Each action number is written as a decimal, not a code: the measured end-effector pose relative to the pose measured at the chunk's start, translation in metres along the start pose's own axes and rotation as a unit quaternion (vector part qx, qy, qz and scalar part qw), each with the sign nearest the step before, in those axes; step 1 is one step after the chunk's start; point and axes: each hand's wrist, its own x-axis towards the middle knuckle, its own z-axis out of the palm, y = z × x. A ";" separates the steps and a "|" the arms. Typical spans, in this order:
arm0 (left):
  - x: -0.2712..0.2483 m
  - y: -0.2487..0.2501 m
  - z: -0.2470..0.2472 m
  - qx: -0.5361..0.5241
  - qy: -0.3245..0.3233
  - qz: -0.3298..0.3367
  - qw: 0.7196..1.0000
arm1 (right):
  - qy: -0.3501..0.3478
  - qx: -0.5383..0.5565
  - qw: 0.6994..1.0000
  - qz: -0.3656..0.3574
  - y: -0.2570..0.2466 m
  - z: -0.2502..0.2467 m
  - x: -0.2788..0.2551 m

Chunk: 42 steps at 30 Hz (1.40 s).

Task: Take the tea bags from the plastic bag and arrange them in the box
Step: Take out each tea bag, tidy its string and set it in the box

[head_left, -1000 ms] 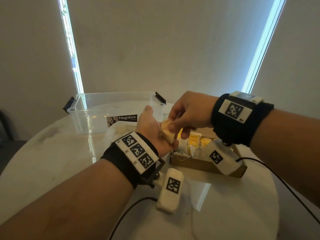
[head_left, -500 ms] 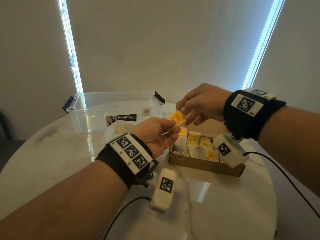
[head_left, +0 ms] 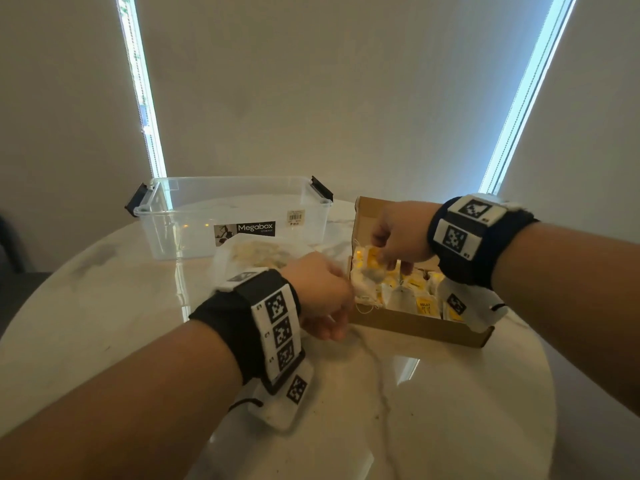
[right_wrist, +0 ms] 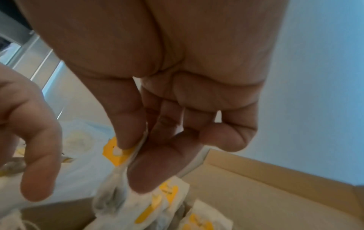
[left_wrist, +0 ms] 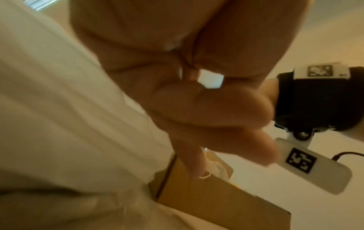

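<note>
A brown cardboard box (head_left: pixel 415 327) lies on the table, right of centre, with several white and yellow tea bags (head_left: pixel 420 299) in it. My right hand (head_left: pixel 381 258) is over the box's left end. Its thumb and forefinger pinch a tea bag (right_wrist: pixel 116 154) by the yellow tag, and the pouch hangs down among the packed ones (right_wrist: pixel 157 207). My left hand (head_left: pixel 332 306) is low at the box's front left corner (left_wrist: pixel 216 202), with its fingers (left_wrist: pixel 226 132) loosely bent and nothing in them. The clear plastic bag (head_left: pixel 256 254) with more tea bags lies behind my left hand.
An empty clear Megabox container (head_left: pixel 235 216) stands at the back, left of the cardboard box. The round marble table (head_left: pixel 398 410) ends close to the box's right side. Thin black cables trail from both wrist cameras.
Both hands held the tea bag in the air over the box's left end. My right hand has since lowered it into the box, and my left hand has let go and dropped to the box's corner.
</note>
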 end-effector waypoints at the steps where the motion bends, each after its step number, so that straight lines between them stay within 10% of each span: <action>1: 0.001 0.000 0.001 0.018 -0.002 0.000 1.000 | -0.010 -0.002 1.000 0.001 0.001 0.003 0.003; 14: 0.009 0.000 0.004 0.043 -0.012 -0.015 0.999 | -0.045 -0.154 0.986 0.044 -0.011 0.032 0.032; 21: -0.001 0.007 0.001 0.032 -0.018 -0.001 0.999 | -0.010 -0.049 0.995 0.080 -0.014 0.014 0.027; 30: -0.014 0.036 -0.059 0.200 0.205 0.088 0.954 | 0.054 0.101 0.993 -0.032 -0.057 -0.017 -0.015; 37: -0.021 0.063 -0.062 -0.042 0.364 0.227 0.902 | -0.058 0.386 0.917 -0.085 -0.078 -0.001 -0.037; 42: -0.007 0.047 -0.049 0.090 0.381 0.296 0.871 | -0.249 0.422 0.861 -0.133 -0.082 0.023 -0.050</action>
